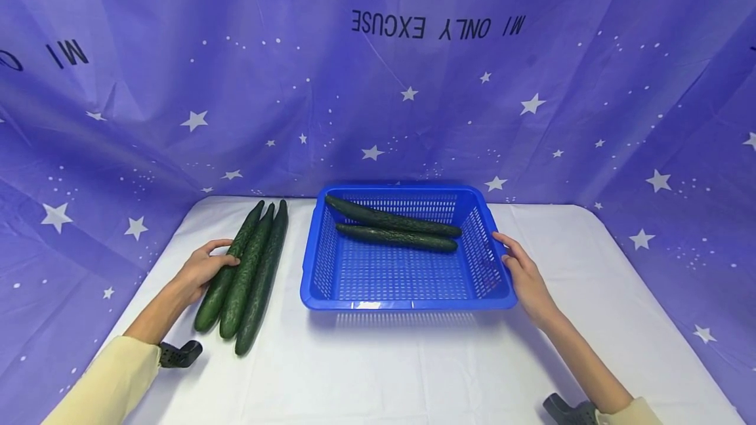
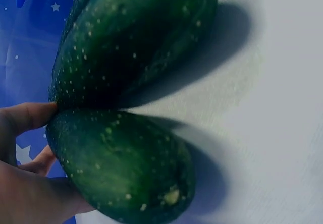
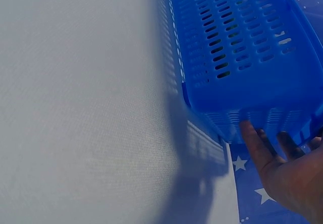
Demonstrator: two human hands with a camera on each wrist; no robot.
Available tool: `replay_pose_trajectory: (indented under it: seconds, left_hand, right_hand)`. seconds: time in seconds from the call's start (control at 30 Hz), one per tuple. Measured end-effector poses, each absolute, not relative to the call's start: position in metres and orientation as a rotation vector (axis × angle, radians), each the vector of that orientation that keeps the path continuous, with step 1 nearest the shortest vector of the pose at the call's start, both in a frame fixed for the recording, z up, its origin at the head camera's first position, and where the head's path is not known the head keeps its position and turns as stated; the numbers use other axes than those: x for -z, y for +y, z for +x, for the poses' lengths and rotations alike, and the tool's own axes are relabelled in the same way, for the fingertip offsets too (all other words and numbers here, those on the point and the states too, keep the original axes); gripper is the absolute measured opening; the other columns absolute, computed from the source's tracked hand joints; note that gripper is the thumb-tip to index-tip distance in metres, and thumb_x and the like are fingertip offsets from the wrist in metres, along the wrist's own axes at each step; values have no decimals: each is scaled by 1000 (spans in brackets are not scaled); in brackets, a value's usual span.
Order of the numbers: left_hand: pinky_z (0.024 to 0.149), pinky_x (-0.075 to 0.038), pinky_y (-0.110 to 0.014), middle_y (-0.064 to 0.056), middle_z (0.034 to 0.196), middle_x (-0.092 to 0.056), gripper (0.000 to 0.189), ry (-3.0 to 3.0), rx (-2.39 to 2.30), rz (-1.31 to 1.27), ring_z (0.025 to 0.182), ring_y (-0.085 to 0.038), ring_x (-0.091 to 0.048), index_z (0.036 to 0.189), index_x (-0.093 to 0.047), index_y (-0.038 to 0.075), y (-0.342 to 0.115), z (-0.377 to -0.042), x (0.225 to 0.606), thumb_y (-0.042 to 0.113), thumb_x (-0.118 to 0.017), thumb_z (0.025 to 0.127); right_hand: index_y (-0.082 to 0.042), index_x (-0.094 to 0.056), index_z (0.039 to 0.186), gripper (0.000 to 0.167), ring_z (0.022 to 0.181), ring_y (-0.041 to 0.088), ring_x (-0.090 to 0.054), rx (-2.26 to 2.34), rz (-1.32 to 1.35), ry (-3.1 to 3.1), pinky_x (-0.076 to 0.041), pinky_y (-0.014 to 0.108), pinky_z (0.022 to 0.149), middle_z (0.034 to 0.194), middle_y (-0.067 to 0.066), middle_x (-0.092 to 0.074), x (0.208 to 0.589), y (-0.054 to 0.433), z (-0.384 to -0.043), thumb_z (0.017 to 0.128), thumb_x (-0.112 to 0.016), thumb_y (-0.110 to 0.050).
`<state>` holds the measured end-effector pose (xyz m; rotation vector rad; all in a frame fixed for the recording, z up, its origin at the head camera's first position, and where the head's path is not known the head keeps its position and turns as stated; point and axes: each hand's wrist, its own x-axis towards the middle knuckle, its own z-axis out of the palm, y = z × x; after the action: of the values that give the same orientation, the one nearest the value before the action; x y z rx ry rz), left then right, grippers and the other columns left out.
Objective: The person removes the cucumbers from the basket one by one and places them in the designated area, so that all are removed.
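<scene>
On the left, three dark green cucumbers lie side by side on the white table. My left hand (image 1: 203, 271) grips the leftmost cucumber (image 1: 214, 303) near its middle, thumb across the top beside the middle cucumber (image 1: 245, 281). In the left wrist view the rounded end of the gripped cucumber (image 2: 121, 168) faces the camera. The third cucumber (image 1: 266, 281) lies just to the right. My right hand (image 1: 527, 281) touches the right rim of a blue perforated basket (image 1: 407, 305) with fairly straight fingers (image 3: 258, 146). Inside, two cucumbers (image 1: 396, 237) lie crosswise toward the back.
The white tablecloth (image 1: 378, 372) covers a table with rounded back corners. A purple-blue curtain (image 1: 378, 117) with white stars and lettering stands behind and at both sides. A dark wrist device (image 1: 180, 353) sits below each forearm.
</scene>
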<state>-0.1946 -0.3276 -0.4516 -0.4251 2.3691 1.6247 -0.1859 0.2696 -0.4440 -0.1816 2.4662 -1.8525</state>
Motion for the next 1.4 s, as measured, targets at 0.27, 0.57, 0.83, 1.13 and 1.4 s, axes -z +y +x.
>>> replay_pose_trajectory:
  seconds: [0.27, 0.57, 0.83, 1.13, 1.4]
  left_hand:
    - [74, -51, -31, -34, 131, -47, 66, 2458, -1476, -314, 87, -11, -59, 149, -29, -7, -333, -194, 450, 14, -60, 95]
    - [73, -50, -28, -13, 110, -62, 62, 2459, -1423, -265, 85, -7, -58, 147, -30, -10, -336, -197, 443, 17, -56, 98]
    - [77, -50, -32, -12, 110, -63, 62, 2471, -1386, -237, 86, -9, -59, 146, -32, -9, -336, -202, 440, 20, -56, 96]
    - [87, -47, -48, -34, 134, -48, 59, 2543, -1307, -193, 112, -35, -53, 148, -31, -9, -330, -204, 428, 20, -51, 101]
    - [95, -39, -57, -35, 138, -45, 58, 2584, -1321, -122, 126, -48, -41, 149, -29, -9, -319, -211, 414, 19, -49, 102]
  right_hand:
    - [-11, -31, 156, 48, 138, 44, -30, 1855, -190, 2472, -25, 63, 108, 159, 23, -24, 445, 268, -187, 108, -28, -12]
    - [-11, -31, 156, 48, 137, 44, -33, 1852, -189, 2478, -26, 62, 107, 157, 24, -27, 445, 269, -187, 108, -28, -13]
    - [-11, -30, 156, 48, 140, 47, -27, 1850, -184, 2483, -22, 67, 109, 159, 24, -22, 445, 270, -187, 108, -28, -13]
    - [-11, -31, 156, 48, 140, 47, -27, 1847, -175, 2484, -21, 66, 109, 159, 24, -22, 447, 271, -187, 108, -28, -13]
    - [-11, -31, 156, 48, 141, 46, -26, 1844, -178, 2489, -21, 66, 109, 160, 23, -22, 447, 271, -187, 108, -28, -13]
